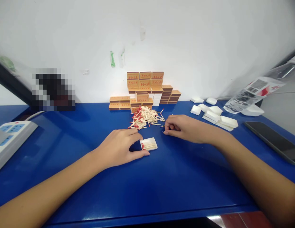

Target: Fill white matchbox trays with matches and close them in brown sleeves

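A small white matchbox tray [155,146] lies on the blue table with several red-headed matches [149,146] inside. My left hand [121,146] steadies it, fingers at its far left corner and thumb along the near side. Beyond the tray is a loose heap of matches [147,117], heads mostly to the left. My right hand [177,128] is just right of that heap, fingers curled and thumb pressed in towards them. Stray match ends show by its fingertips; what the pinch holds, if anything, is too small to make out.
Closed matchboxes [144,84] are stacked against the wall behind the heap. On the right lie several white trays [228,122], a tilted plastic bottle [254,90] and a dark phone [275,139]. A power strip [16,139] sits at the left edge.
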{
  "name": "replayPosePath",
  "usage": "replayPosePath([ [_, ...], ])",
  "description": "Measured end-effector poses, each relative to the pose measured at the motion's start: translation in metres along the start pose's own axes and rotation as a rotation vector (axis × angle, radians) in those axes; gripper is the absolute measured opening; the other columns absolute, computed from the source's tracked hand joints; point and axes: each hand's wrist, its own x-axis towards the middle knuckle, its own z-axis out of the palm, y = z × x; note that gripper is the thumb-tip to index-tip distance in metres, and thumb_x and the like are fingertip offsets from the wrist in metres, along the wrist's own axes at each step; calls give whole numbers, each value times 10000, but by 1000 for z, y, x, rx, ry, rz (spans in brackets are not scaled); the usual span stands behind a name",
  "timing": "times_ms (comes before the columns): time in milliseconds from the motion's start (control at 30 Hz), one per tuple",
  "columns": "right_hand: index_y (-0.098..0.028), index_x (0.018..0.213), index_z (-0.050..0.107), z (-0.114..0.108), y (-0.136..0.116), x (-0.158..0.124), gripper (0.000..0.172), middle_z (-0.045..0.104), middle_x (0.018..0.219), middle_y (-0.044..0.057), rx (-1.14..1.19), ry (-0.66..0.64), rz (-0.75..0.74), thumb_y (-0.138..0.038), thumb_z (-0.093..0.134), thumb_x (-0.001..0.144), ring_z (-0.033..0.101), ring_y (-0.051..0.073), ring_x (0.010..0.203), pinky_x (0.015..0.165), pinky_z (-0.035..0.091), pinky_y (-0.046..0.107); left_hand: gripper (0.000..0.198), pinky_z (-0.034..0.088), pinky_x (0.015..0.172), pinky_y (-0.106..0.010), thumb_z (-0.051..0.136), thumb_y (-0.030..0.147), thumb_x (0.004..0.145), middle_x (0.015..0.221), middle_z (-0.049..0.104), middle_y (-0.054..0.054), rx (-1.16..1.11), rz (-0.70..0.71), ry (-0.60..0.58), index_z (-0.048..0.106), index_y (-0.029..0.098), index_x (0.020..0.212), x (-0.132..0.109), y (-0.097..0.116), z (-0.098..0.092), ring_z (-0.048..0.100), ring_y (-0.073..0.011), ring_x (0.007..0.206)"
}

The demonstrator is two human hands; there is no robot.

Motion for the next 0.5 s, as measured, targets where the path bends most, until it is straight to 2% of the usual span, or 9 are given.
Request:
replayPosePath([
  [100,-210,865,635,3,-8,0,238,652,821,28,38,15,35,-387,581,1014,560,178,737,679,406,316,541,373,589,-285,738,708,871,785,650,2,-18,-11,-9,692,169,843,1,0,0,593,-150,664],
  [200,-209,853,642,3,-27,0,271,649,770,6,227,20,107,-431,583,998,557,165,683,639,409,312,642,322,574,-282,754,797,778,707,578,27,-72,4,-40,620,170,736,2,5,0,534,-134,625],
  [300,-208,763,632,10,-52,1,301,625,700,-13,392,19,187,-419,594,974,538,150,640,603,405,307,582,313,572,-277,759,736,829,714,571,35,-125,37,-62,629,172,761,0,9,1,505,-116,599],
  [400,-208,769,650,23,-72,2,279,625,683,-19,446,73,244,-401,599,964,527,143,620,569,390,305,456,319,573,-277,740,606,924,734,586,34,-137,78,-59,643,177,803,-1,11,2,505,-112,592],
  [500,-204,794,670,31,-84,2,258,668,706,-6,450,118,269,-383,605,967,558,145,627,567,396,307,391,332,577,-278,728,529,958,743,595,30,-125,90,-55,639,180,804,-2,10,3,530,-118,607],
])
